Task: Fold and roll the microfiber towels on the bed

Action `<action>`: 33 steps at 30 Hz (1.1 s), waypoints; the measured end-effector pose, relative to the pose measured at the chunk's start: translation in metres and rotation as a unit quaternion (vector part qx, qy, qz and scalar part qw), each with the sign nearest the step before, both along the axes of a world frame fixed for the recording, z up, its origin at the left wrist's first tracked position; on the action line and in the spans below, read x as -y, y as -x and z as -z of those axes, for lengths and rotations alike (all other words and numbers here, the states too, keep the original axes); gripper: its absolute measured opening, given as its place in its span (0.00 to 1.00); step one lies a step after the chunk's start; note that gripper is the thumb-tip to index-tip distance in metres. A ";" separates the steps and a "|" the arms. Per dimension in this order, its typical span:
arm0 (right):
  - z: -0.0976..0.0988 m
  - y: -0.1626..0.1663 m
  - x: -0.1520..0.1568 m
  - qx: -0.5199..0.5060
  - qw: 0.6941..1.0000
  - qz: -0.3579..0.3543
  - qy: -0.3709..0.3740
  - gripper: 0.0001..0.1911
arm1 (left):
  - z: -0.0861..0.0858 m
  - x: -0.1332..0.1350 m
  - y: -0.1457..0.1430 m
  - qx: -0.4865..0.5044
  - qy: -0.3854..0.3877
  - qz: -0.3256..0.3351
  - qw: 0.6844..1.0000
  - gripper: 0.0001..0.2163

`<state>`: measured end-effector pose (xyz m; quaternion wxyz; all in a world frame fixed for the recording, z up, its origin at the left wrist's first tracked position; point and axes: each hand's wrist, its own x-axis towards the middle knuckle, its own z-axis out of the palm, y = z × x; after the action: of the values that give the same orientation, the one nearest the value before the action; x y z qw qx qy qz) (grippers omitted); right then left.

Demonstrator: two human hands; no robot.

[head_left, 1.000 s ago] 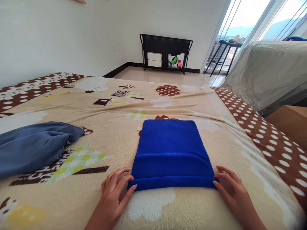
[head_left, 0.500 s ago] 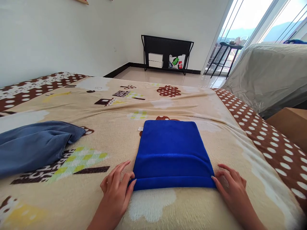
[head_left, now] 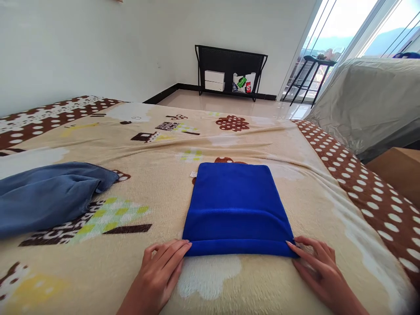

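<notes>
The near fold (head_left: 236, 247) of the blue cloth (head_left: 233, 188) runs left to right. Left hand (head_left: 160, 270): fingers together, tips on the left end. Right hand (head_left: 319, 267): fingers slightly parted, touching the right end. Pinch: indeterminable. The cloth points toward the blanket's (head_left: 160, 183) far edge, nearer its right edge.

There are two hands (head_left: 157, 273) (head_left: 328, 271), two cloths (head_left: 236, 192) (head_left: 49, 194), one patterned blanket (head_left: 157, 175), one black rack (head_left: 229, 59), one stool (head_left: 318, 60) and one cardboard box (head_left: 398, 168).
</notes>
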<state>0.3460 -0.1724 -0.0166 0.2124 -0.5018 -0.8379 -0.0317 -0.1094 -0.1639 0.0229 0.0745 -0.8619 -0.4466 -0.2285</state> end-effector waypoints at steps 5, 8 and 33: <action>0.006 -0.008 -0.008 -0.011 1.000 0.010 -0.004 0.21 | 0.006 -0.004 0.008 0.026 -0.003 -0.025 0.999 0.15; 0.008 -0.009 -0.011 -0.025 0.999 0.007 -0.026 0.20 | 0.008 -0.005 0.009 0.045 -0.010 -0.027 0.999 0.14; -0.007 0.053 0.004 0.014 0.968 0.202 -0.148 0.06 | 0.007 0.012 -0.020 0.010 -0.060 -0.151 0.987 0.13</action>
<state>0.2932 -0.1761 -0.0091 0.2617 -0.6230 -0.7081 -0.2050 -0.0894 -0.1761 0.0155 0.1548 -0.7765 -0.5575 -0.2497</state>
